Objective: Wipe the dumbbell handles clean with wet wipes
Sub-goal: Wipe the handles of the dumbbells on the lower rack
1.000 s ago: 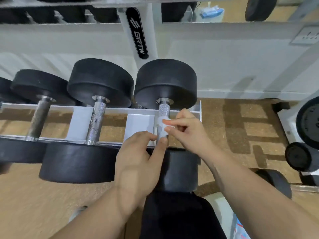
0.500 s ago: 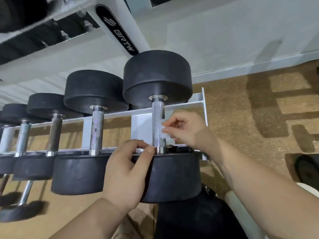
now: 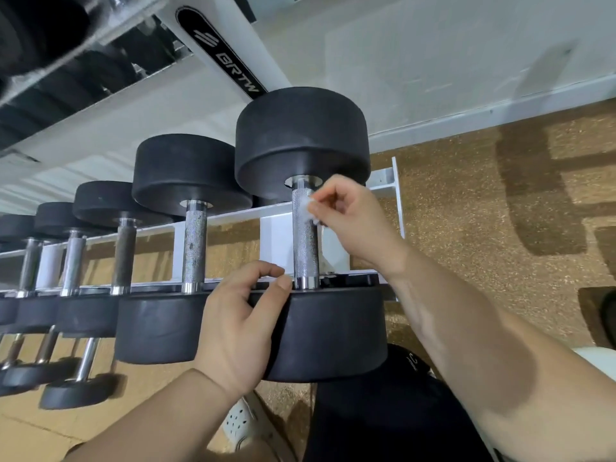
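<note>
Two hands work on the last dumbbell (image 3: 301,138) at the right end of the white rack (image 3: 388,181). This dumbbell lies across the two rack rails, its far head toward the wall and its near head (image 3: 333,331) toward the person. The right hand (image 3: 353,221) pinches a small crumpled wet wipe (image 3: 307,206) between thumb and fingertips and presses it against the right side of the knurled handle (image 3: 305,245), close to the far head; its remaining fingers are curled. The left hand (image 3: 240,325) grips the left part of the near head, with the fingers bent over its upper edge and the thumb tip just beside the polished collar at the foot of the handle. Further dumbbells (image 3: 195,241) sit in a row to the left on the same rails, and smaller ones lie on a lower level. A black label (image 3: 230,58) reading BRTW is fixed to the rack upright. Speckled brown flooring (image 3: 466,211) lies below the rack.
</note>
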The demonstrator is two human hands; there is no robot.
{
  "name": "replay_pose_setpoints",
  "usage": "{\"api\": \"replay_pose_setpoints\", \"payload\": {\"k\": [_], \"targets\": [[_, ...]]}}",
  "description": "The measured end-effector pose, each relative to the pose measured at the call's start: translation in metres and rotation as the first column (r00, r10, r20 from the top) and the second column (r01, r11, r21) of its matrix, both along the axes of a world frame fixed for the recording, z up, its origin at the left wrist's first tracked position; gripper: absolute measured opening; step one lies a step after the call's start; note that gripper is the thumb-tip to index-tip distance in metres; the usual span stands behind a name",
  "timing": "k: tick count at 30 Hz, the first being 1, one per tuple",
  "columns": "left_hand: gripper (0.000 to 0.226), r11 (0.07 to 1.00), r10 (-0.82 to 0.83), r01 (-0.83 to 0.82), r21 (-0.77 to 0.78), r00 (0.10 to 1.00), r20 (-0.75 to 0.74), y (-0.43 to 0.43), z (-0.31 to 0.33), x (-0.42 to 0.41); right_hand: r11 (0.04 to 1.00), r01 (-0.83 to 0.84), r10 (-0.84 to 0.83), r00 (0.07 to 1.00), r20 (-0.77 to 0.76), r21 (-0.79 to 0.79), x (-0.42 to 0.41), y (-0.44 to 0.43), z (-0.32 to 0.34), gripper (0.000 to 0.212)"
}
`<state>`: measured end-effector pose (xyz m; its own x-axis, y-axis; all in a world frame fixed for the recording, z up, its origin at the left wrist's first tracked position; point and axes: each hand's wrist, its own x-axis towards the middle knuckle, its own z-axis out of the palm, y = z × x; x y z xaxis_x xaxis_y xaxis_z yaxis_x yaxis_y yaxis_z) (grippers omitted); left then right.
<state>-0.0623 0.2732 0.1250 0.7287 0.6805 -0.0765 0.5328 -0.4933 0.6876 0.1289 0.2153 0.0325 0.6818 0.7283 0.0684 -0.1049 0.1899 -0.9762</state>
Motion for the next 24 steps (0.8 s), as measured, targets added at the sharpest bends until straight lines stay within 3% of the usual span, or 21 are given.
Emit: {"api": "replay_pose_setpoints", "payload": {"k": [3, 6, 8, 10, 14, 16, 20, 22, 24], "targets": [[0.04, 1.0, 0.009, -0.009, -0.014, 1.0, 0.009, 0.0, 0.0, -0.001, 0.999, 0.038, -0.039, 0.999, -0.012, -0.02, -0.005, 0.001, -0.007, 0.024], [0.037, 0.999, 0.025, -0.024, -0.035, 1.0, 0.016, 0.001, -0.001, -0.002, 0.97, -0.223, 0.22, 0.975, -0.034, -0.095, -0.016, -0.025, -0.015, 0.025], [0.036, 0.999, 0.032, -0.031, -0.041, 0.999, 0.019, 0.001, -0.002, -0.003, 0.936, -0.307, 0.31, 0.951, -0.012, -0.172, -0.012, -0.03, -0.011, 0.022], [0.035, 0.998, 0.036, -0.035, -0.048, 0.999, 0.022, 0.002, -0.003, -0.003, 0.96, -0.215, 0.225, 0.974, 0.034, -0.178, -0.004, -0.019, 0.001, 0.024], [0.035, 0.998, 0.041, -0.039, -0.055, 0.998, 0.039, 0.002, -0.005, -0.004, 0.985, 0.153, -0.149, 0.987, 0.051, -0.075, 0.0, 0.009, 0.007, 0.027], [0.036, 0.998, 0.04, -0.038, -0.049, 0.998, 0.041, 0.001, -0.004, -0.004, 0.989, 0.118, -0.116, 0.993, 0.028, -0.091, -0.005, 0.002, 0.001, 0.027], [0.036, 0.998, 0.034, -0.032, -0.047, 0.998, 0.048, 0.0, -0.003, -0.002, 0.957, -0.242, 0.247, 0.969, 0.011, -0.16, -0.014, -0.03, -0.007, 0.022], [0.036, 0.998, 0.039, -0.037, -0.051, 0.998, 0.051, 0.0, -0.002, -0.002, 0.962, -0.182, 0.203, 0.975, 0.088, -0.204, -0.01, -0.026, -0.002, 0.024], [0.036, 0.998, 0.042, -0.039, -0.049, 0.998, 0.052, 0.0, -0.002, -0.002, 0.982, 0.0, 0.026, 0.99, 0.141, -0.187, -0.003, -0.01, 0.005, 0.02]]}}
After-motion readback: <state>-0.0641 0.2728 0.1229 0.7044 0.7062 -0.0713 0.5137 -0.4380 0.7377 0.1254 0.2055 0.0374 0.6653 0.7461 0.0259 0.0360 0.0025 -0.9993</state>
